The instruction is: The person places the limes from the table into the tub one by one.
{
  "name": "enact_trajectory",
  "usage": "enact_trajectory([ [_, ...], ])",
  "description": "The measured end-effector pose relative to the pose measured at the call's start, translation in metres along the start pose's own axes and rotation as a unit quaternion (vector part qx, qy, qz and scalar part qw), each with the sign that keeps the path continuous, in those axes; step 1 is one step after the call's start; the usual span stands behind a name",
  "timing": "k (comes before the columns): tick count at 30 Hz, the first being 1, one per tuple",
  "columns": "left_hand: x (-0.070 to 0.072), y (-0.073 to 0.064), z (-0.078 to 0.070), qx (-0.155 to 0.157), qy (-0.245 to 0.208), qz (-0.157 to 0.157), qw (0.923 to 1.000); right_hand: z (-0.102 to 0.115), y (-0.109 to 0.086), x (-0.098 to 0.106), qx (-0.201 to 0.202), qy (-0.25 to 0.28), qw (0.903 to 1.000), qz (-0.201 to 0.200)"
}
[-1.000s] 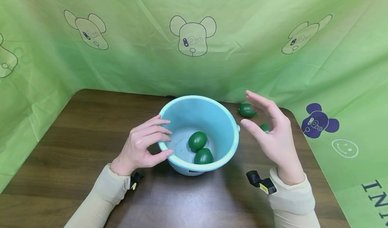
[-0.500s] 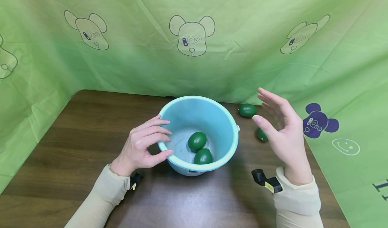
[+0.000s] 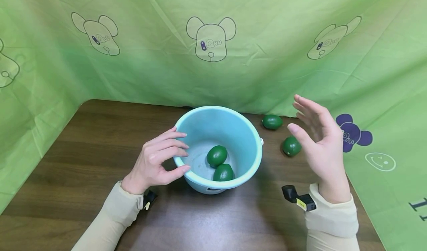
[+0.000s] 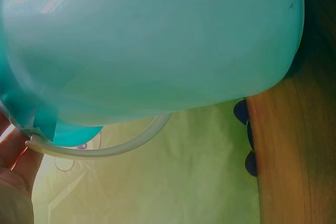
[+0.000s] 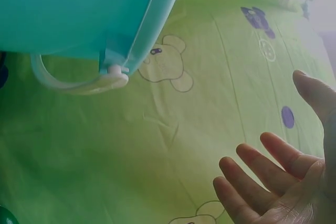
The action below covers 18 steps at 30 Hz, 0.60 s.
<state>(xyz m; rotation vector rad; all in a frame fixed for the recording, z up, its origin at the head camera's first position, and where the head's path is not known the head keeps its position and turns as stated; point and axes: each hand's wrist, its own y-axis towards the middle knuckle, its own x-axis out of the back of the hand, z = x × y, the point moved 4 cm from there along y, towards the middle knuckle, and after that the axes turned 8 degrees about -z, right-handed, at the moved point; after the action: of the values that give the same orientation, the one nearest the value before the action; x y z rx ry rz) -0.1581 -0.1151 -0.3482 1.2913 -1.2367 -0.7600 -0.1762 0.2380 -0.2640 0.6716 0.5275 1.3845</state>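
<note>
A light blue bucket (image 3: 213, 182) stands upright on the table, and two green limes (image 3: 217, 155) lie together on its floor. My left hand (image 3: 158, 158) holds the bucket's left rim, fingers bent over the edge and thumb on the rim nearer me. In the left wrist view some of its fingers (image 4: 23, 163) show beside the pale handle (image 4: 105, 151). My right hand (image 3: 321, 143) is raised at the right with fingers spread, thumb apart, nothing in it. Just left of it lies a lime (image 3: 291, 146); another lime (image 3: 271, 121) is farther back beside the bucket.
The brown wooden table (image 3: 90, 151) meets a green cloth (image 3: 150, 69) printed with bear heads at the back and sides. A small black camera (image 3: 298, 198) sits at the right wrist, another camera (image 3: 149, 199) at the left. The bucket's handle hangs on its far side.
My right hand has moved to the right, away from the bucket, uncovering the two limes on the table. My left hand and the bucket have stayed in place.
</note>
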Motion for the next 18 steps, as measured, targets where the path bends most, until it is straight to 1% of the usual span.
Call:
enact_trajectory([
  [3,0.0,0.0,0.0,0.001,0.001,0.001,1.0,-0.002,0.001,0.002,-0.003,0.009,0.9999,-0.005],
  [8,0.0,0.0,0.0,0.001,0.001,0.0,1.0,-0.005,0.001,0.007,-0.011,0.006,0.9999,-0.012],
  [14,-0.001,0.0,0.0,-0.002,0.001,-0.002,1.0,-0.011,0.002,0.013,-0.025,-0.01,0.9994,-0.024],
  [18,-0.001,0.0,0.001,-0.003,0.002,-0.003,1.0,-0.016,0.004,0.018,-0.027,-0.033,0.9985,-0.034],
])
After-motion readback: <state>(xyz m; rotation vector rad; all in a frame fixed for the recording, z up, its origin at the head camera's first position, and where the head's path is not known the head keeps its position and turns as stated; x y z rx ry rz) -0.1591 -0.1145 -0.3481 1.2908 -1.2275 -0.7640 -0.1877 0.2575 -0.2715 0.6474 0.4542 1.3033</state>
